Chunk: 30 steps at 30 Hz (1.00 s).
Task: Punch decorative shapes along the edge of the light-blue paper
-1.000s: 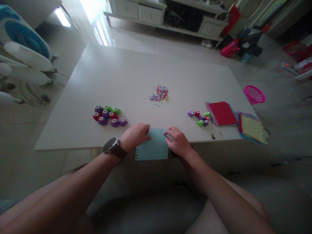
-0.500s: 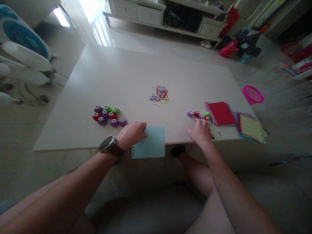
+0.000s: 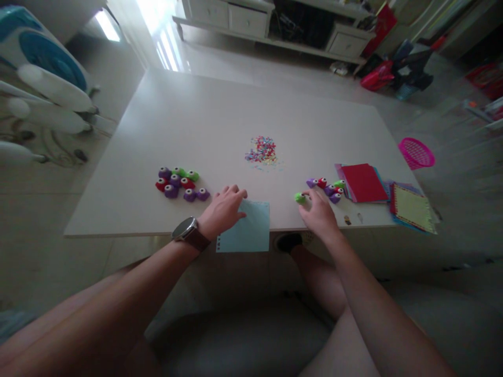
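The right hand point(image 3: 319, 214) pinches a small green plastic paper punch point(image 3: 299, 198) in its fingertips, just left of a cluster of purple, red and green punches point(image 3: 328, 187). The left hand point(image 3: 223, 210) lies flat, fingers spread, pinning a pale blue paper sheet point(image 3: 247, 233) that overhangs the near edge of the white table point(image 3: 220, 125).

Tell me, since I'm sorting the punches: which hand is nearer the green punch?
Right. The right hand has its fingers at the green punch; the left hand rests on the blue paper, further off.
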Each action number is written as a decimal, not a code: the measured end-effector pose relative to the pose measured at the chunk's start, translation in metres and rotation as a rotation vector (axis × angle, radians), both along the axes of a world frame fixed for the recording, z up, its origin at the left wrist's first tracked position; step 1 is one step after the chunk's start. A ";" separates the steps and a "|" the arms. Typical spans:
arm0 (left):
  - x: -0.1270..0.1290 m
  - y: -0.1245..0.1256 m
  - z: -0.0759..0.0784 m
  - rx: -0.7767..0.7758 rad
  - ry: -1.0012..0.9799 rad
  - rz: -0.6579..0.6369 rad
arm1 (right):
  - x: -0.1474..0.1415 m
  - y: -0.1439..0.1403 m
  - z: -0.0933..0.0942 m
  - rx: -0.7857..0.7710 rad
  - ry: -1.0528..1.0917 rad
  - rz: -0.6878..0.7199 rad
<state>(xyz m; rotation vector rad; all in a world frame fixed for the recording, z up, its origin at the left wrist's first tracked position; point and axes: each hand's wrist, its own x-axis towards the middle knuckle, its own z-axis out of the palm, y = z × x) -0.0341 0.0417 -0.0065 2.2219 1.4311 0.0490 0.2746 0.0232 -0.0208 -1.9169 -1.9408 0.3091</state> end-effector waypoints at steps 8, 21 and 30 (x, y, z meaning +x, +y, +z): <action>-0.001 0.000 -0.003 -0.064 0.005 0.026 | -0.013 -0.002 -0.006 -0.060 0.160 0.135; -0.001 0.001 -0.011 -0.041 0.010 0.001 | -0.025 -0.007 -0.006 -0.139 0.191 0.234; -0.001 0.001 -0.014 -0.041 -0.035 -0.040 | -0.038 -0.012 -0.005 -0.108 0.236 0.241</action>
